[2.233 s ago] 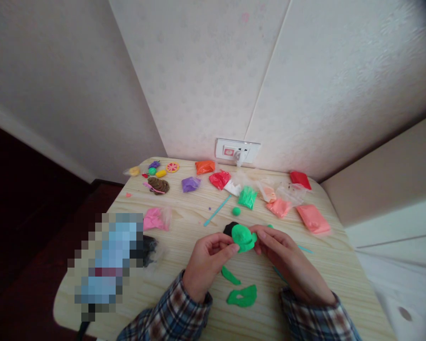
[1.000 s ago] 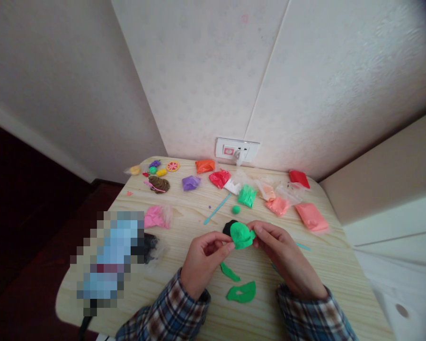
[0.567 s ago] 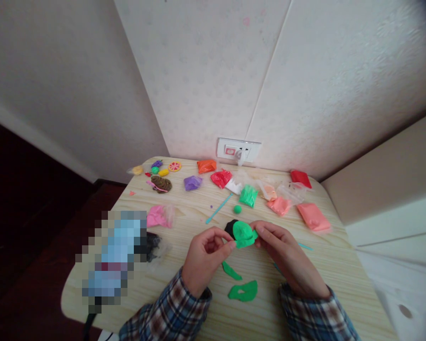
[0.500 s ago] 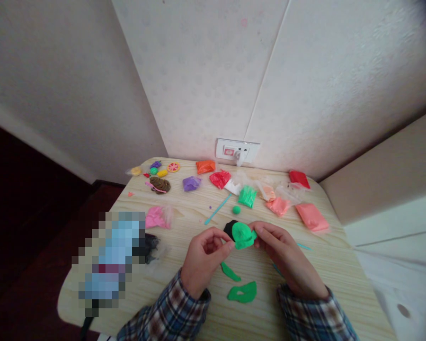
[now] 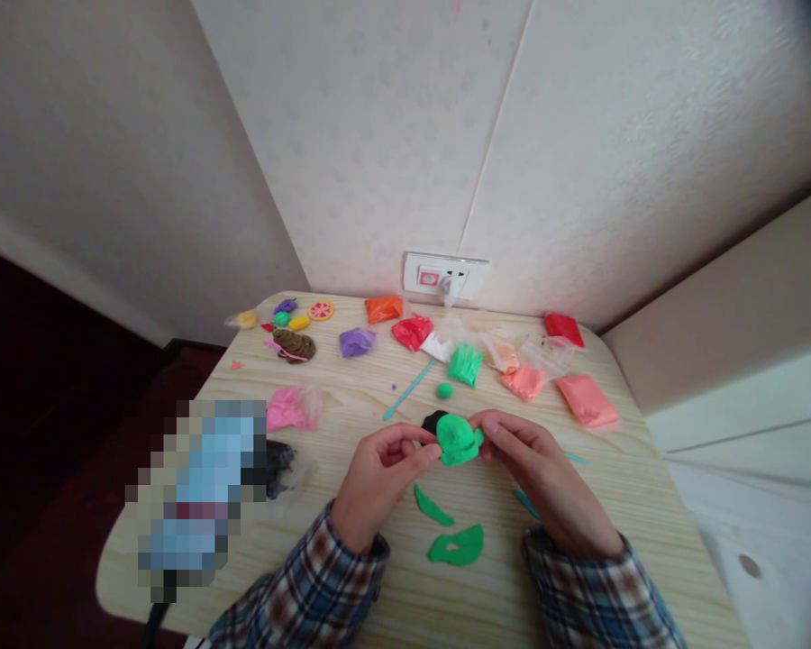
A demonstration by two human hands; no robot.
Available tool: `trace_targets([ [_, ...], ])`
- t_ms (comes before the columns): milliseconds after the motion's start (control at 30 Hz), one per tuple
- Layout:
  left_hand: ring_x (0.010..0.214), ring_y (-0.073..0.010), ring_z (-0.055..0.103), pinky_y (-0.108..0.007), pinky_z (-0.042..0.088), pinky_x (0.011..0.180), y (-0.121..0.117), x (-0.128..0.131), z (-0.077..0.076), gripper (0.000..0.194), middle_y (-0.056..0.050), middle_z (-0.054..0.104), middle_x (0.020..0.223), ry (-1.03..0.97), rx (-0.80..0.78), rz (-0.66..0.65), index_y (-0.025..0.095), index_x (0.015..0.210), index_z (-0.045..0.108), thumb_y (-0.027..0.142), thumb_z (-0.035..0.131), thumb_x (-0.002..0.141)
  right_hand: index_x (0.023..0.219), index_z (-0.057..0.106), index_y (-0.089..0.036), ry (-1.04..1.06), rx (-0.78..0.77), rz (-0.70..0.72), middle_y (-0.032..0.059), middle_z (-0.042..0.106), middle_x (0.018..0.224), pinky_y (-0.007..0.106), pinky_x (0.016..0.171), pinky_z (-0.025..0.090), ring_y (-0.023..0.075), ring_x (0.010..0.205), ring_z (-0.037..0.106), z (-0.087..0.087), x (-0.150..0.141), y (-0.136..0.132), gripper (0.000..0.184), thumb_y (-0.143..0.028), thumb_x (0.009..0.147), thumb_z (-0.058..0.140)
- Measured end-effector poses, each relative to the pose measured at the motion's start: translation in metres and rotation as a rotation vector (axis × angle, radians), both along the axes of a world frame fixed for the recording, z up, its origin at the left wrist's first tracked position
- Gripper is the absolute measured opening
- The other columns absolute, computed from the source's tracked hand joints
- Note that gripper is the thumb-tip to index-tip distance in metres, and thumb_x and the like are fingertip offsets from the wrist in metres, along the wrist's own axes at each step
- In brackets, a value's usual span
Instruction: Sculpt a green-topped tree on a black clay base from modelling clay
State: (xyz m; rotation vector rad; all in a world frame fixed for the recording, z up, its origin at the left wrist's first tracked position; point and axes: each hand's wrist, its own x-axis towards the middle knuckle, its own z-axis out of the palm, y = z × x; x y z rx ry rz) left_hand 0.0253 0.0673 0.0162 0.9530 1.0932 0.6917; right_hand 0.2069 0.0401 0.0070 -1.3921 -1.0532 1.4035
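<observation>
A green clay piece (image 5: 457,438), rounded and flattened, is pinched between my left hand (image 5: 377,479) and my right hand (image 5: 539,473) just above the wooden table (image 5: 649,505). Behind it a black clay lump (image 5: 431,420) shows; whether it is joined to the green piece I cannot tell. Both hands are closed on the green clay with fingertips. Two green clay scraps lie on the table below my hands, a small strip (image 5: 433,507) and a larger curved offcut (image 5: 457,546).
Bags of clay lie along the back: orange (image 5: 384,308), red (image 5: 411,332), purple (image 5: 356,342), green (image 5: 464,363), salmon (image 5: 587,401), pink (image 5: 289,408). Small clay figures (image 5: 293,342) sit at the back left. A teal stick (image 5: 409,389), a green ball (image 5: 444,390) and a wall socket (image 5: 444,274) are also there.
My hands have kept their pinch on the green clay and pressed it slightly. The view has shifted a little; nothing on the table moved.
</observation>
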Motion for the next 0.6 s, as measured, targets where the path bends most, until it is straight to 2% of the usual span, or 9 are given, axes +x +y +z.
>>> trace_targets([
  [133,0.034,-0.0014,0.024,-0.02,0.013,0.036,-0.001,0.004,-0.002,0.039,0.011,0.038,0.043,-0.085,-0.129,-0.007,0.012,0.077,0.062,0.044,0.074,0.058,0.077,0.064,-0.017,0.001,0.01,0.002,0.0005,0.053,0.066,0.028,0.066,0.036,0.0157,0.069,0.047,0.002,-0.001,0.002,0.029,-0.045,0.081,0.059],
  [333,0.034,-0.0014,0.021,-0.019,0.012,0.037,0.001,0.004,0.001,0.043,0.012,0.033,0.042,-0.07,-0.141,-0.018,0.012,0.08,0.06,0.049,0.072,0.061,0.08,0.065,-0.017,-0.004,0.014,-0.021,0.0004,0.054,0.066,0.028,0.065,0.037,0.0154,0.068,0.048,0.005,0.0,0.001,0.029,-0.046,0.079,0.061],
  [400,0.037,-0.003,0.026,-0.019,0.018,0.038,0.001,0.003,0.003,0.039,0.011,0.035,0.044,-0.002,-0.037,-0.002,0.013,0.081,0.059,0.048,0.067,0.067,0.079,0.064,-0.018,-0.039,0.014,-0.046,-0.0001,0.053,0.066,0.028,0.066,0.038,0.0151,0.068,0.048,0.006,0.003,-0.001,0.028,-0.046,0.078,0.061],
  [533,0.051,-0.0074,0.043,-0.019,0.032,0.047,0.004,-0.002,0.012,0.022,0.005,0.047,0.058,0.266,0.373,0.119,0.015,0.086,0.061,0.035,0.059,0.078,0.078,0.064,-0.019,-0.127,0.015,-0.085,-0.0008,0.053,0.065,0.027,0.064,0.039,0.0149,0.066,0.048,0.007,0.005,-0.003,0.028,-0.047,0.076,0.062],
  [600,0.057,-0.0096,0.049,-0.019,0.035,0.05,0.008,-0.004,0.019,0.019,0.003,0.053,0.065,0.373,0.487,0.107,0.016,0.087,0.062,0.033,0.055,0.082,0.076,0.064,-0.019,-0.15,0.02,-0.082,-0.0005,0.054,0.064,0.027,0.062,0.039,0.0152,0.065,0.048,0.007,0.005,-0.002,0.029,-0.048,0.075,0.062],
])
